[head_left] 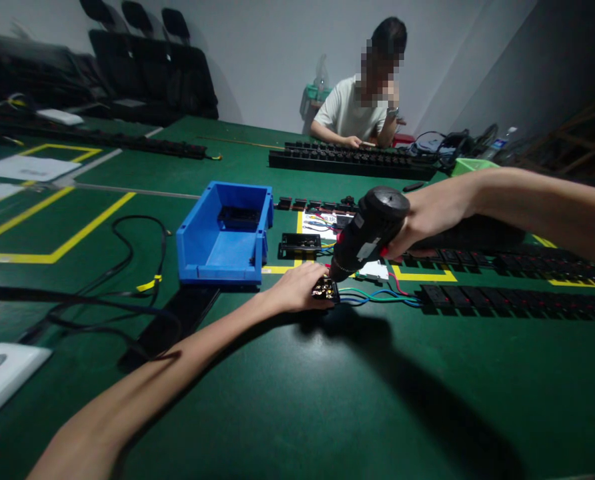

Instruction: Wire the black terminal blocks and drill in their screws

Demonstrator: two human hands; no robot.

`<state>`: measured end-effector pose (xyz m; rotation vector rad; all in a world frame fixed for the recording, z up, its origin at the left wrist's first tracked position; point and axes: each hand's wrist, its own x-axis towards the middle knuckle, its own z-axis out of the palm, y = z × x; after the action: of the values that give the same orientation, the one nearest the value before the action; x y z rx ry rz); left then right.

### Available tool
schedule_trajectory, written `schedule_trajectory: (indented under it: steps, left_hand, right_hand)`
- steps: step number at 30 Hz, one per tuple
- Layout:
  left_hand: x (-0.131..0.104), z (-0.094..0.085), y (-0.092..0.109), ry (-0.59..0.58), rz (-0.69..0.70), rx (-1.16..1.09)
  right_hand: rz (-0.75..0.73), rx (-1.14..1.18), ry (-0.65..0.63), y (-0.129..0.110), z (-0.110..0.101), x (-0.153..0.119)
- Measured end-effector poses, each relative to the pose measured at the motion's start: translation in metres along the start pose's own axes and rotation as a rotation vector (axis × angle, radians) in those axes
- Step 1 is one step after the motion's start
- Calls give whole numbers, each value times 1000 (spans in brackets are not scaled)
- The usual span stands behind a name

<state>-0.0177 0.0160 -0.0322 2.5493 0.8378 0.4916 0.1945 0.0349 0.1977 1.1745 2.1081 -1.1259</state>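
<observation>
Left forearm's [177, 363] fingers [316, 270] hold a likely terminal block [323, 291], part-hidden by right fingers' [400, 244] drill [366, 235].

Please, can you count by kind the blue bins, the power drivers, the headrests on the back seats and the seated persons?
Blue bin: 1
Power driver: 1
Headrests: 3
Seated person: 1
Total: 6
</observation>
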Motion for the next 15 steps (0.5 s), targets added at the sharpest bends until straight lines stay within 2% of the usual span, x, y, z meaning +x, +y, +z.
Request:
schedule_trajectory:
  steps: [10,15]
  left_hand:
    - [-1,1,-1,25,27,32]
    - [-1,1,5,47,21,66]
  right_hand:
    - [59,81,-64,-10,0,0]
    - [60,64,-37,-10,-1,2]
